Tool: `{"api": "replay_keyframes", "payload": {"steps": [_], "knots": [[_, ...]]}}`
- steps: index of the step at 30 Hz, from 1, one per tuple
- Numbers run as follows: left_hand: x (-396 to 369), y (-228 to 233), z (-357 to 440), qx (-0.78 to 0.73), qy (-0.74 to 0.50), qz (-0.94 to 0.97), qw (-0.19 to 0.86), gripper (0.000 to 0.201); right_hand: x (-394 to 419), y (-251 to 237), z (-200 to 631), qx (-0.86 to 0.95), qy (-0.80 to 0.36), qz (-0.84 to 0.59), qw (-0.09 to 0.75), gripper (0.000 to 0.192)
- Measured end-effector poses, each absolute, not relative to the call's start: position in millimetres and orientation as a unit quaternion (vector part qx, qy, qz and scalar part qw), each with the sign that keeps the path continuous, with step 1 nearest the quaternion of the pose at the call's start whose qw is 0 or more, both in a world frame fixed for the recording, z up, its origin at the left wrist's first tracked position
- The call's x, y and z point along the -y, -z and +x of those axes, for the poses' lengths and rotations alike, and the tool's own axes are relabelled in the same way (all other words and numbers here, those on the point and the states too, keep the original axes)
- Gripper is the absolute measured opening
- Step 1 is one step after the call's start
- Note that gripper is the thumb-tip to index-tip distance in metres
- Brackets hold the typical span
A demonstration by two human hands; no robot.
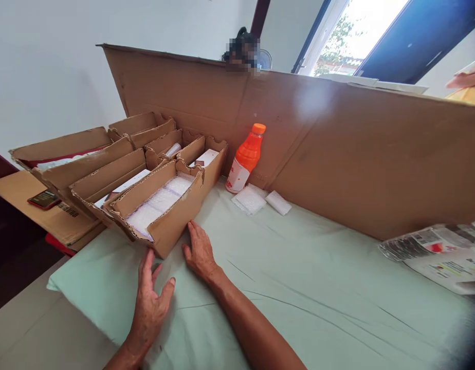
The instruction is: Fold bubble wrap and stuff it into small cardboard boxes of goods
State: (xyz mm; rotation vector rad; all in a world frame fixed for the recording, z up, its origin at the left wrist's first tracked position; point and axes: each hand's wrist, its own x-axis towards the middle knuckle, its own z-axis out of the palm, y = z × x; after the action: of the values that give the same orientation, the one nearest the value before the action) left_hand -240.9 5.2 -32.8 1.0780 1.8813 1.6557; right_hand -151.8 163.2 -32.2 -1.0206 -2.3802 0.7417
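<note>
- Head view: my left hand [148, 303] lies flat on the green cloth [299, 298] that covers the tabletop, fingers spread apart and holding nothing, the fingertips just short of the near corner of the front tray [160, 213].
- My right hand [201, 252] also rests palm down on the cloth, fingers apart and empty, the tips touching or nearly touching the tray's long outer wall; I cannot tell which.
- The front tray is a long, torn-edged cardboard trough at the tabletop's left side, angled from near my hands toward the back. White bubble-wrapped packets [160, 200] lie in a row inside it.
- More cardboard trays [106, 174] sit side by side to its left and behind it, some with white flat items inside.
- An orange bottle [245, 159] with an orange cap leans tilted against the cardboard wall [338, 154] that stands along the tabletop's far edge.
- Two small white packets [260, 200] lie on the cloth just beside the bottle's base, well apart from my hands.
- A phone [44, 199] lies on a flat cardboard sheet off the left edge.
- Printed papers in plastic [441, 254] lie at the right edge.
- Another person's hand [467, 79] shows above the wall at the far right, and a head behind the wall's middle.
</note>
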Motion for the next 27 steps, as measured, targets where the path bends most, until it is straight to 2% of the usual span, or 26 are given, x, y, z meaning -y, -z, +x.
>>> {"api": "replay_keyframes", "payload": {"steps": [6, 10, 15, 19, 23, 27], "knots": [[-1.2, 38.6, -261.3, -0.72, -0.55, 0.364, 0.217, 0.075, -157.7, 24.2, -153.3, 0.88, -0.241, -0.373, 0.169, 0.069], [0.0, 41.3, -265.6, -0.727, -0.547, 0.37, 0.189, 0.072, -153.2, 22.8, -155.0, 0.892, -0.206, -0.37, 0.157, 0.062], [2.4, 54.8, -249.4, -0.708, -0.539, 0.388, 0.239, 0.075, -148.6, 22.5, -159.8, 0.901, -0.159, -0.376, 0.146, 0.054], [6.4, 55.5, -236.3, -0.705, -0.523, 0.438, 0.194, 0.075, -140.9, 19.2, -156.2, 0.907, -0.142, -0.372, 0.135, 0.055], [11.2, 46.7, -237.8, -0.703, -0.566, 0.381, 0.2, 0.065, -106.8, 16.1, -134.2, 0.924, -0.129, -0.34, 0.119, 0.058], [13.9, 37.9, -242.6, -0.681, -0.604, 0.382, 0.158, 0.052, -48.8, 19.0, -101.3, 0.946, -0.128, -0.278, 0.103, 0.06]]}}
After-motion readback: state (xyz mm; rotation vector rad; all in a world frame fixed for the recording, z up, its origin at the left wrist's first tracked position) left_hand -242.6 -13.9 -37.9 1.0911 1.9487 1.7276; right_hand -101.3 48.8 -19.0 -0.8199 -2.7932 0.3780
